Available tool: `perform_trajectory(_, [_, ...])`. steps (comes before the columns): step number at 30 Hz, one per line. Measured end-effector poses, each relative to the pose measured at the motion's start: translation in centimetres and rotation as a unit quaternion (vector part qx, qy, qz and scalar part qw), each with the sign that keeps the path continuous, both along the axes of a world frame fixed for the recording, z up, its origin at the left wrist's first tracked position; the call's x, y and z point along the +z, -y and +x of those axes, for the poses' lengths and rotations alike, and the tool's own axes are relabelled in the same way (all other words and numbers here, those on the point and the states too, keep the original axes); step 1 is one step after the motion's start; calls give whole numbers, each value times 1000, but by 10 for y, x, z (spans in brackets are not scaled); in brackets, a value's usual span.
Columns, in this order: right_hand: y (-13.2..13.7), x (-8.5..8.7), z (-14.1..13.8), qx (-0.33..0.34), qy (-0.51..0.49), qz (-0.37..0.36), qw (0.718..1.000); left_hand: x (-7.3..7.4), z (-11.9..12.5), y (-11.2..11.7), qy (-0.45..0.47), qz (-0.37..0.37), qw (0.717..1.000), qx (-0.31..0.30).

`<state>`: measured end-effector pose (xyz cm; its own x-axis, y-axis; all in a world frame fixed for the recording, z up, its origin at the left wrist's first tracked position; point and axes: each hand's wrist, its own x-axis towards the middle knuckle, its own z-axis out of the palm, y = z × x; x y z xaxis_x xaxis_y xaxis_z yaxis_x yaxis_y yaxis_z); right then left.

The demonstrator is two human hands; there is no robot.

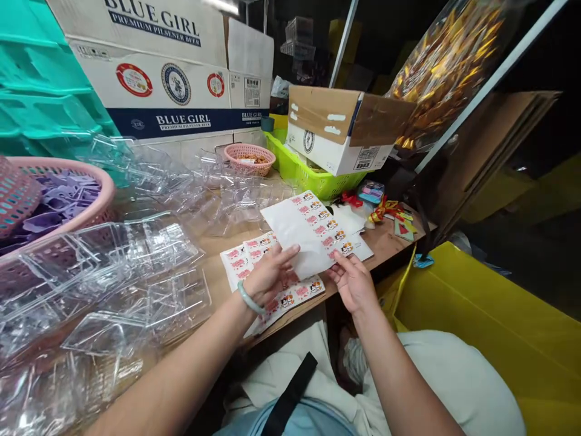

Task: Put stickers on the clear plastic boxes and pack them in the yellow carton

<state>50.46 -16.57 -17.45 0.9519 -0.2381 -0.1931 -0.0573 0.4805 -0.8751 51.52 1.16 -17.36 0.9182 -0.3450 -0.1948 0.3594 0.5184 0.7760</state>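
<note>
The right hand [351, 281] pinches a white paper sheet [287, 223], mostly bare, one strip of pink-and-cat stickers [323, 223] left; the left hand's [269, 275] grip is unclear. Fuller white sticker sheets [236, 261] lie below.

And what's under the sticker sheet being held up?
More printed sticker sheets lie on the table, and white paper sticks out to the right. The held sheet and left hand cover the rest, so that's hidden.

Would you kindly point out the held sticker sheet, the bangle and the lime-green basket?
Held sticker sheet [300, 233], head view: blank white area.
Bangle [247, 298], head view: outer band.
Lime-green basket [313, 180], head view: front wall.
</note>
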Motion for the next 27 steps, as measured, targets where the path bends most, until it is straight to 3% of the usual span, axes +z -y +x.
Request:
perform_trajectory(3, [-16, -20, -3, 34, -28, 13, 999, -11, 11, 2, -32, -32, 992, 119])
perform_trajectory(6, [-18, -28, -5, 10, -49, 25, 998, -18, 20, -3, -12, -6, 986, 169])
perform_trajectory(8, [-14, -28, -6, 3, -59, 25, 998, -16, 21, -11, 5, -6, 984, 176])
perform_trajectory(10, [-8, -24, -5, 13, -52, 21, 998, -9, 14, -18, 13, -55, 987, 151])
perform_trajectory(13, [-4, -17, -4, 23, -33, 23, 999, 1, -14, -18, 36, -148, 983, 99])
perform_trajectory(15, [-3, -15, -7, 42, -28, 25, 998, 2, -39, -9, 39, -148, 983, 101])
perform_trajectory(18, [-3, -18, -12, 146, -38, -31, 988, -6, -69, 10, 1, -43, 982, 183])
perform_trajectory(22, [3, -27, -15, 309, -66, -125, 940, -16, -87, 20, -78, 59, 944, 316])
perform_trajectory(27, [9, -31, -9, 435, -92, -157, 882, -13, -114, 20, -160, 80, 918, 353])
